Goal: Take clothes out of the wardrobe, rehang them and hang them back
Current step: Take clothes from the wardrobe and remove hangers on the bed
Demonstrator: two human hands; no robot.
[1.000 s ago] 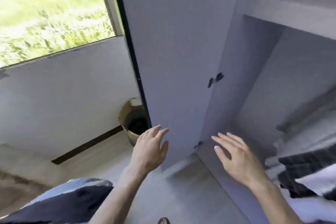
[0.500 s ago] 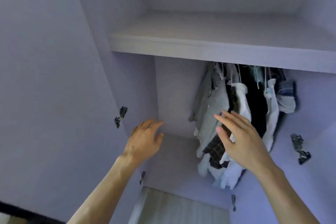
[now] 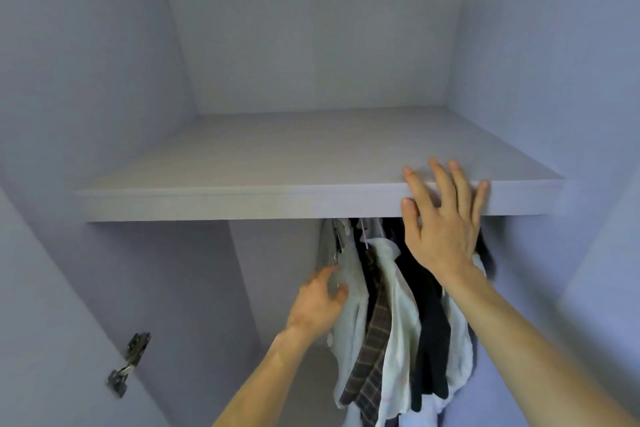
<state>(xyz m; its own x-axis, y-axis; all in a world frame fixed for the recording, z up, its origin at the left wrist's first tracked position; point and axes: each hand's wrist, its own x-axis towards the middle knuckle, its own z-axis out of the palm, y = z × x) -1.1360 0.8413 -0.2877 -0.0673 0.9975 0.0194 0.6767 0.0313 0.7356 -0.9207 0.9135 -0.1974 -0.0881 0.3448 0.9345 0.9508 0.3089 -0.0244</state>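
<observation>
The clothes point(image 3: 391, 315) hang bunched under the shelf point(image 3: 242, 199), probably soft, light, floppy (best lifted by the hanger hooks point(image 3: 363, 230), not the fabric). Right hand point(image 3: 443, 229) is spread, holding nothing; left hand point(image 3: 317, 303) touches the grey garment point(image 3: 349, 267), grip unclear

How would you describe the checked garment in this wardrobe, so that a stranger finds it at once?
Look under the wide pale lilac shelf, where clothes hang bunched together. The dark brown checked garment hangs between a pale grey garment on its left and a cream shirt on its right. It alone is patterned.
</observation>
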